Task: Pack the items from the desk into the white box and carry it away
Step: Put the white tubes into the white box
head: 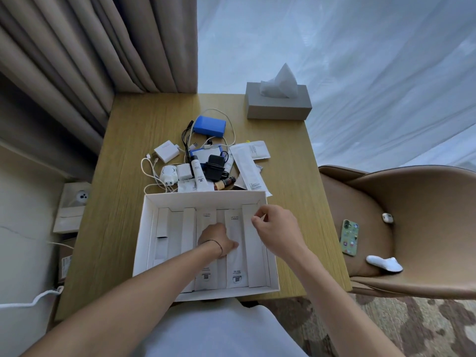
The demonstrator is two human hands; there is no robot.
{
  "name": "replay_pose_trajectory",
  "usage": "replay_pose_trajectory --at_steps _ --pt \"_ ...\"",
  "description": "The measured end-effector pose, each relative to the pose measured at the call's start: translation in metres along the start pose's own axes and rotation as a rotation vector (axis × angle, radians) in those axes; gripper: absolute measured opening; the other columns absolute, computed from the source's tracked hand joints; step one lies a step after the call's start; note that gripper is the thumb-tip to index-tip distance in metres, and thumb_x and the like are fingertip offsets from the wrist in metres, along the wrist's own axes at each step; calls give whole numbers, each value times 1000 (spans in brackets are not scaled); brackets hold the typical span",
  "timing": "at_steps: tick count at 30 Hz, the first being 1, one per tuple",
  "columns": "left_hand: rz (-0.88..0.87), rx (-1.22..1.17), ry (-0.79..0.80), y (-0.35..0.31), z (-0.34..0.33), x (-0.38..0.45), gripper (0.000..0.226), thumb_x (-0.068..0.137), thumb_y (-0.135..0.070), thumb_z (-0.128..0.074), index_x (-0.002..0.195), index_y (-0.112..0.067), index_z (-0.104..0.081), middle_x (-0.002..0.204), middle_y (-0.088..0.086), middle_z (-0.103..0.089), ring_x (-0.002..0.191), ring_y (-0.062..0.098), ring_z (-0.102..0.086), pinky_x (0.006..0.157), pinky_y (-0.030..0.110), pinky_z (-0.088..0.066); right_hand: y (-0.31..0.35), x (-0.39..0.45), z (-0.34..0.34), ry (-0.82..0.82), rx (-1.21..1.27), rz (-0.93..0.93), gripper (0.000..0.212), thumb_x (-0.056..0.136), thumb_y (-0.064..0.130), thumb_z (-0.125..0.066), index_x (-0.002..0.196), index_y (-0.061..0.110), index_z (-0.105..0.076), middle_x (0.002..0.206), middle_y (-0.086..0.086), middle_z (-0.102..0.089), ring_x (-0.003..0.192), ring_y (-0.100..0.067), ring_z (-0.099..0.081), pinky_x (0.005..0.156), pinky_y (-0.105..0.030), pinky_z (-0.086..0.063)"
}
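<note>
— Where do we have our hands just now?

— Both are inside the white box point(164, 198), which sits at the near edge of the desk point(123, 155). Our left hand point(219, 239) lies knuckles-up on the long white packets point(234, 243) in the middle of the box, fingers curled down onto one; whether they truly clasp it we cannot tell. Our right hand point(275, 228) hovers above the right end of the box, thumb and forefinger pinched close at the edge of the cardboard divider point(253, 238) there.

— And what does the box hold?

— Upright white cardboard dividers across its floor, with two printed packets lying lengthwise between them, under and beside our left hand. The left compartments show only white card.

— What is left on the desk?

— A heap just beyond the far wall of the box: a blue battery pack point(209, 125) with tangled cables point(152, 171), a white charger point(166, 151), a small white plug point(168, 173), a white tube point(198, 173), a black adapter point(215, 167), a little brown bottle point(225, 183) and flat white sachets point(248, 166). A grey tissue box point(278, 106) stands at the far right corner.

— Beside the desk?

— A tan chair point(412, 215) carrying a green phone point(349, 238).
</note>
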State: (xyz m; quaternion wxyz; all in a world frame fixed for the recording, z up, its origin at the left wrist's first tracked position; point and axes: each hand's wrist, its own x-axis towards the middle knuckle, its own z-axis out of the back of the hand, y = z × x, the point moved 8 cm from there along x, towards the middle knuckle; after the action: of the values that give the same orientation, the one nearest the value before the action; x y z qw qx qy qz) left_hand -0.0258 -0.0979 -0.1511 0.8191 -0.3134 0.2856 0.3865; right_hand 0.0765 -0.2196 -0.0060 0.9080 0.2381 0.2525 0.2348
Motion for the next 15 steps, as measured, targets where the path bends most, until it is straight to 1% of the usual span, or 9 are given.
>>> replay_pose_trajectory --at_steps 2,4,6,7,8,10,12,14,15 --pt "-30 70 -1 -2 5 -1 42 84 -52 -67 97 -12 -63 84 2 -61 80 22 -61 61 28 -44 -1 7 8 -24 26 -6 16 93 27 -58 81 22 -67 63 9 -61 59 -16 -62 51 -29 -45" --pt "-63 115 -2 -4 10 -4 35 90 -48 -60 99 -14 -61 92 3 -63 87 23 -62 65 28 -44 -2 16 16 -47 54 -12 15 92 26 -59 80 22 -67 63 7 -62 57 -16 -60 52 -31 -46" --pt "-97 147 -37 -5 20 -12 28 94 -42 -53 94 -15 -62 84 -1 -60 84 22 -62 63 26 -42 -1 29 22 -57 72 -12 15 92 26 -59 82 21 -69 63 5 -63 58 -18 -60 54 -33 -48" --pt "-113 150 -67 -5 26 -18 26 94 -40 -51 92 -17 -64 80 -3 -59 80 21 -60 62 26 -41 0 37 24 -59 77 -12 15 92 26 -59 83 21 -69 63 6 -63 58 -17 -59 54 -32 -46" --pt "-130 139 -100 -6 34 -25 25 94 -39 -51 93 -19 -65 80 -4 -60 79 20 -59 62 26 -41 1 46 26 -60 81 -12 15 92 26 -58 84 21 -69 64 7 -63 58 -17 -59 54 -31 -44" --pt "-170 78 -167 -10 52 -40 22 93 -40 -51 98 -26 -67 87 -5 -67 80 18 -61 65 26 -45 4 65 28 -54 76 -15 14 92 27 -57 88 21 -69 70 8 -65 61 -15 -61 55 -30 -44" --pt "-229 -9 -216 -17 73 -54 21 92 -41 -53 100 -30 -68 88 -9 -69 81 12 -63 66 25 -49 6 86 27 -35 66 -23 14 91 25 -56 89 21 -69 75 5 -69 68 -17 -66 60 -32 -49" --pt "-287 -116 -196 -24 90 -66 18 92 -41 -56 99 -32 -69 83 -13 -68 78 5 -63 67 24 -52 6 107 23 -12 100 -42 15 89 21 -55 87 18 -70 78 0 -72 73 -20 -69 64 -35 -54" --pt "-303 -181 -177 -26 99 -72 16 92 -40 -57 97 -32 -69 81 -12 -69 78 4 -63 69 24 -53 6 118 21 -6 115 -48 16 88 20 -55 85 17 -70 77 0 -72 74 -21 -69 64 -34 -54"
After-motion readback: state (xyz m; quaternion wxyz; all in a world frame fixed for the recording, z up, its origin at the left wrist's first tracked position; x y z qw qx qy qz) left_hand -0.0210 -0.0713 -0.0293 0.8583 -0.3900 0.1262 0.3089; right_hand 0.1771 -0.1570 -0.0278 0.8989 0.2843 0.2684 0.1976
